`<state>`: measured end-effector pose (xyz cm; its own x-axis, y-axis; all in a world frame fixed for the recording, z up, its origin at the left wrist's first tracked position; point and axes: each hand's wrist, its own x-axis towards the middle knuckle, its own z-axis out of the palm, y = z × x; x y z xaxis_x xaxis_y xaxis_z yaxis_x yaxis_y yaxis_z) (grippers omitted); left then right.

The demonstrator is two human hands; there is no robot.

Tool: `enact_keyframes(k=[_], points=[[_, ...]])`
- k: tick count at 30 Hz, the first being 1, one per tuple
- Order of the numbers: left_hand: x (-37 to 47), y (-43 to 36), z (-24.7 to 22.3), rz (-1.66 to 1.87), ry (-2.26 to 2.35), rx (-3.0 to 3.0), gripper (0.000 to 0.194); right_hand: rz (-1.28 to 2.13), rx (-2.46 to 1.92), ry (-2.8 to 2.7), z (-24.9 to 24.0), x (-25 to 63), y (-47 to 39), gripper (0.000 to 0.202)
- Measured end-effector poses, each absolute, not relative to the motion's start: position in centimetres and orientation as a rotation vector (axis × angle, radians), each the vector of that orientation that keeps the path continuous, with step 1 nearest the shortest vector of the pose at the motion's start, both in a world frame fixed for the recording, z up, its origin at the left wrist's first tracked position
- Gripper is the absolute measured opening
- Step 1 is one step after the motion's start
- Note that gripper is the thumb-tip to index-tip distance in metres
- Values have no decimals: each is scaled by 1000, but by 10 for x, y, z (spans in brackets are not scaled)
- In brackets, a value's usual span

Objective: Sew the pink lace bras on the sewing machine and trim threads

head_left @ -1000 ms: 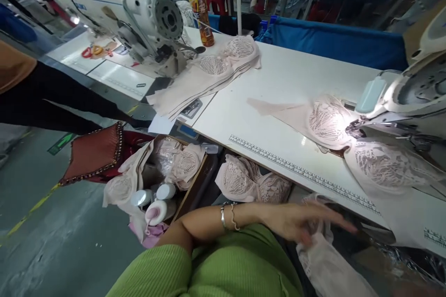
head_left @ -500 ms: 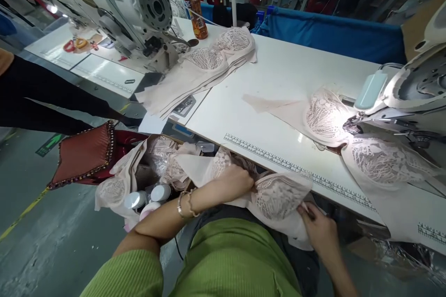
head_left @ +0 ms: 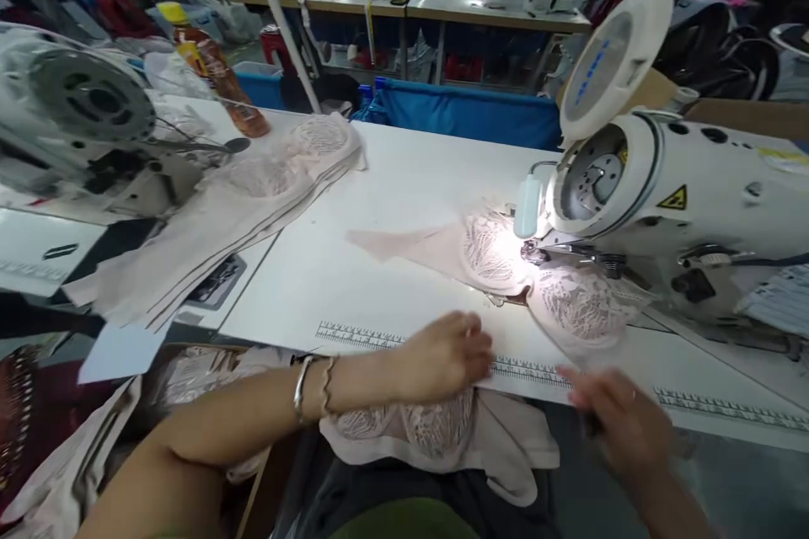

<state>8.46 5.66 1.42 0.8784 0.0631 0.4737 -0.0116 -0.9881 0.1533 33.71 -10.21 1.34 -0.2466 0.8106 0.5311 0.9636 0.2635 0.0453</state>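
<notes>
Lace bra (head_left: 493, 254) is lying on the white tabletop (head_left: 410, 177) at the head of the sewing machine (head_left: 701, 177), one cup glaring in the work light, the other just to its right, and a thin wing stretching out to the left. My left hand (head_left: 436, 358) is hovering above the front edge, over the printed ruler (head_left: 360, 337), its fingers curled in; whether they are pinching anything, I cannot tell. My right hand (head_left: 632, 421) is showing blurred near the same edge, apart from the bra, with something dark by its fingers; I cannot tell whether it is gripping that. A second bra (head_left: 436, 434) is resting below my left forearm, at my lap, its cups partly hidden and its pale fabric hanging to the right.

For handling this well, I am judging that the wing should be lying flat and untwisted, with the lace cups keeping their shape rather than being pressed. Light fingertips should be serving better than a hard pull, since the sheer fabric is probably stretching easily. My fingers should be staying clear of the machine's working parts, and the lap bra should be hanging free, not catching on the table edge.
</notes>
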Motion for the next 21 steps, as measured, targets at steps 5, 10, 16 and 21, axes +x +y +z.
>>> enact_keyframes(k=[5,10,16,21], points=[[165,128,22,514,87,3060,25,-604,-2132,-1877,33,390,-8,38],[181,147,33,277,-138,3149,21,-448,-2223,-2016,21,433,34,44],[176,141,24,428,-96,3228,24,-330,-2218,-2190,16,439,30,23],[175,139,14,476,46,3231,23,-47,-1912,-2417,25,427,27,56]])
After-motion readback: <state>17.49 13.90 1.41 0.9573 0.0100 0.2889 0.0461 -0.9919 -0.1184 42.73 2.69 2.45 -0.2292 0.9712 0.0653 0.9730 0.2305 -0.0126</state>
